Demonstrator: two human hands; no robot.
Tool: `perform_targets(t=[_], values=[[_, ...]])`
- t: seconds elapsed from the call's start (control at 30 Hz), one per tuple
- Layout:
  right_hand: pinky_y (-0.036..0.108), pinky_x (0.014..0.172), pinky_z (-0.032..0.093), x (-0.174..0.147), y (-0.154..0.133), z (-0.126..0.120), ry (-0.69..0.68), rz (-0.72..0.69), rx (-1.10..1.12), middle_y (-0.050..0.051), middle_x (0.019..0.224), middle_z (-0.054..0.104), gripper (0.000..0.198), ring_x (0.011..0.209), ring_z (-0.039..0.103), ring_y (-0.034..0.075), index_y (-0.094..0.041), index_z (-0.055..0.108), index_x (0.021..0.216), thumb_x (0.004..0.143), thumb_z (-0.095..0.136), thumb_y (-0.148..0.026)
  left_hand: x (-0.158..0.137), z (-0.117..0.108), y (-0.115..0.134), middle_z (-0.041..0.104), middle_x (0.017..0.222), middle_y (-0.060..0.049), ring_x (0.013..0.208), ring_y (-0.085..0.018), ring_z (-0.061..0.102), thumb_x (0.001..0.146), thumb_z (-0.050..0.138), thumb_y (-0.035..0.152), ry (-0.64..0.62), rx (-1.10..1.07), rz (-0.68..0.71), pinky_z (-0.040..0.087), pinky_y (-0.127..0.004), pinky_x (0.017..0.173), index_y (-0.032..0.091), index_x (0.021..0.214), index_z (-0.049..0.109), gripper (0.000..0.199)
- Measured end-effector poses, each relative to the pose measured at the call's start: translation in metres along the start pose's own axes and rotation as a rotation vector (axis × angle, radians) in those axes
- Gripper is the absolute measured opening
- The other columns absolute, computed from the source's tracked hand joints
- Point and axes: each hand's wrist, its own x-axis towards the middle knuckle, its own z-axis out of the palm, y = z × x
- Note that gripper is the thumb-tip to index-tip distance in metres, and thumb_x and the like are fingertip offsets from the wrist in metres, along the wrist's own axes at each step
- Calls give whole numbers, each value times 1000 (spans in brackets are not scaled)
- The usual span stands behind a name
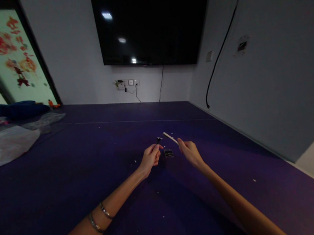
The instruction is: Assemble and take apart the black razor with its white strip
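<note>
My left hand (150, 159) is closed around the handle of a small dark razor (159, 139), whose T-shaped head points up and away from me. In my right hand (190, 152) is a pale toothbrush (171, 138), slanting up to the left. Its bristle end is close to the razor head, with a small gap between them. A small black case (168, 153) lies on the purple floor (164, 210) between my two hands; fine detail on it is too small to make out.
Small white scraps dot the floor. Clear plastic sheeting (11, 143) and a dark blue bundle (21, 109) lie at the left. A television (152, 24) hangs on the far wall above sockets (130, 82), and a black cable (223, 46) runs down the right wall.
</note>
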Motion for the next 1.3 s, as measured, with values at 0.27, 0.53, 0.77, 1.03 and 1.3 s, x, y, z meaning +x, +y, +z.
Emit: perform_targets(t=[0.27,0.53,0.77,1.03,1.3], values=[[23,44,22,-6,9,12,22,-22,19,-2,43,36,51,44,33,10,-18,39,47,81,33,-56,0,1,1,29,52,9,35,-1,20,80,53,43,-13,-67,26,14,-14,33,15,81,53,28],[24,45,21,-14,8,20,99,-121,-30,-2,42,38,51,41,34,9,-18,41,48,84,31,-54,-10,6,7,38,54,6,33,0,18,84,46,39,-152,-356,-159,11,-14,30,14,76,50,27],[24,46,22,-15,5,21,165,-184,-35,-2,44,39,48,42,34,9,-17,42,52,87,30,-47,-12,8,11,40,51,4,31,-1,19,88,37,37,-236,-444,-263,10,-13,29,13,76,51,30],[23,46,22,-18,7,19,133,-232,-43,-3,45,37,44,43,33,8,-17,42,52,88,32,-42,-11,6,12,40,50,4,30,-1,18,89,35,37,-241,-457,-267,10,-14,28,14,76,51,31],[24,47,21,-16,8,22,151,-238,-45,-3,45,37,45,43,33,9,-17,43,53,88,32,-43,-13,10,11,40,49,5,30,-2,18,88,38,37,-220,-407,-250,11,-13,28,14,75,50,30]])
